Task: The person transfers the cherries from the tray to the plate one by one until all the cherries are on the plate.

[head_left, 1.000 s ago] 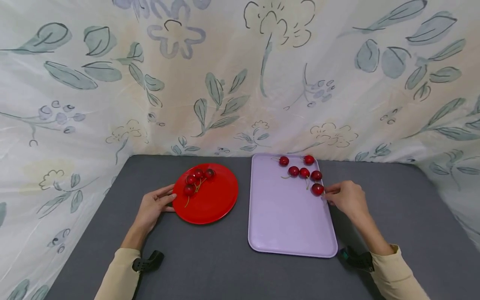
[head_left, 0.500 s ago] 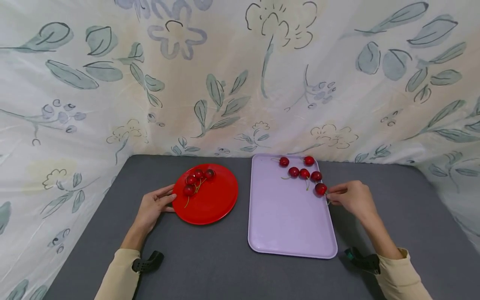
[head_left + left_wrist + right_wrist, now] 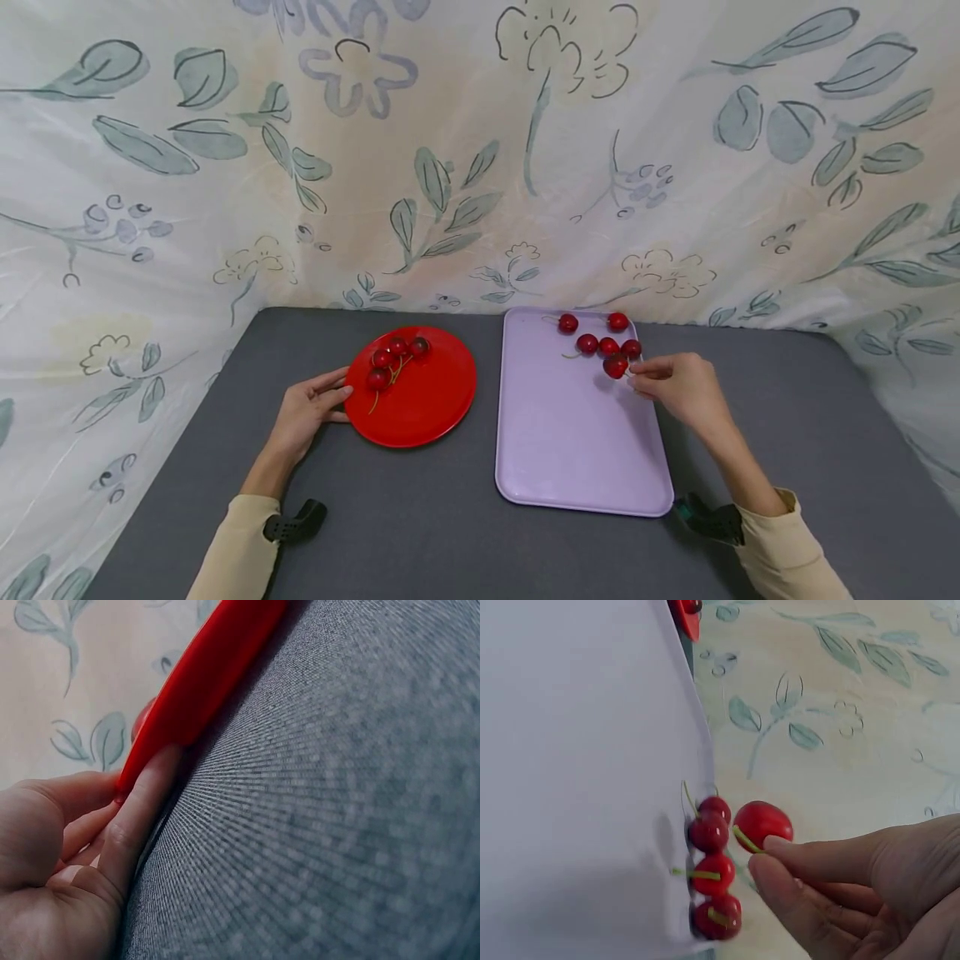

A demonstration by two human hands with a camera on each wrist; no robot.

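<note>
Cherry (image 3: 616, 366) lifted off the tray (image 3: 570, 442) since half a second ago — pinched by its stem in the right hand (image 3: 678, 387), now hanging above the tray beside the five cherries left (image 3: 600, 337) at the far end. Picked, then, but not yet carried anywhere. Round, glossy, deep red, with a thin green stem. Left hand (image 3: 307, 412) unmoved — fingers straight against the rim of the red plate (image 3: 431, 408), gripping nothing. Four cherries (image 3: 393, 358) on that plate. Grey counter (image 3: 390, 533) beneath.
</note>
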